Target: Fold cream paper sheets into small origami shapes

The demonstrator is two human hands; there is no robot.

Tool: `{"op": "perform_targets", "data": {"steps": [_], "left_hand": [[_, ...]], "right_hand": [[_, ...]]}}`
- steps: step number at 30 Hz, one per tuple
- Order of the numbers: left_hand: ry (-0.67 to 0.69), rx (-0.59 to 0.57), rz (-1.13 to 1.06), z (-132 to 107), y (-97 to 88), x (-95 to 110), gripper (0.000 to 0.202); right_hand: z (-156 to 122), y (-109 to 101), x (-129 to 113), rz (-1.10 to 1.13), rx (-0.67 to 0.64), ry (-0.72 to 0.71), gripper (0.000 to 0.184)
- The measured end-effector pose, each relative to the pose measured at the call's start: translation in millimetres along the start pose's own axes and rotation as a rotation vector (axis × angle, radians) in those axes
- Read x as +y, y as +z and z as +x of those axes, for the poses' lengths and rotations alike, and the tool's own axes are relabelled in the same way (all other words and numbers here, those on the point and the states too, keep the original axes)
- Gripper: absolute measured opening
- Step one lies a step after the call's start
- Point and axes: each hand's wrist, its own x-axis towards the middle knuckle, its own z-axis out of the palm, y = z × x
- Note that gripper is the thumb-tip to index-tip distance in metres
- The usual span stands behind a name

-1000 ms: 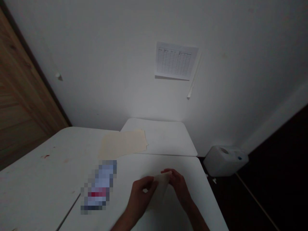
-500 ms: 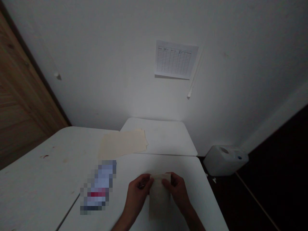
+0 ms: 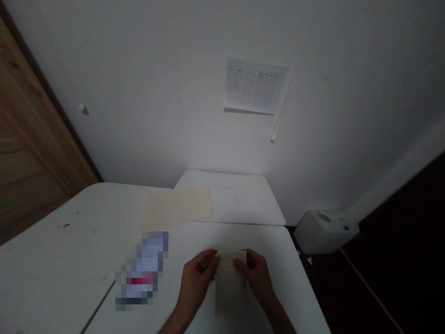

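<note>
Well, from where I stand, both hands are busy with one pale piece, held over the near part of the white bench (image 3: pixel 290 283). The left hand (image 3: pixel 196 280) has its grip at the upper left corner, thumb and fingers pinched together there. The right hand (image 3: pixel 259 276) pinches the upper right corner, thumb on the near face and fingers behind. Between them the pale piece (image 3: pixel 230 290) hangs toward the person, its top edge fairly straight (paper or thin cloth, I cannot tell which). Whether its lower end touches the bench is too dim to make out.

As for how far things have got, I'd judge the handling to be midway: the piece is up and held at two corners, but not yet laid down or let go. No finished piece shows that I can see. Farther back, beige sheets (image 3: pixel 177 207) lie flat across the seam, untouched by either hand. Left of the hands lies a blurred-out item (image 3: pixel 148 262), apart from them, and a printed sheet (image 3: pixel 255 86) hangs on the wall (image 3: pixel 149 93).
</note>
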Motion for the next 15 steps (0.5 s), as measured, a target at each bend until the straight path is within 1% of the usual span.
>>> {"op": "perform_targets", "data": {"steps": [5,15], "left_hand": [[-0.003,0.013,0.026,0.1,0.2,4.2,0.042],[0.023,0.002,0.038,0.6,-0.7,-0.5,0.039]], "right_hand": [[0.5,-0.3,2.6,0.017,0.0,0.007,0.04],[-0.2,1.2,-1.9,0.017,0.006,-0.002,0.037]]}}
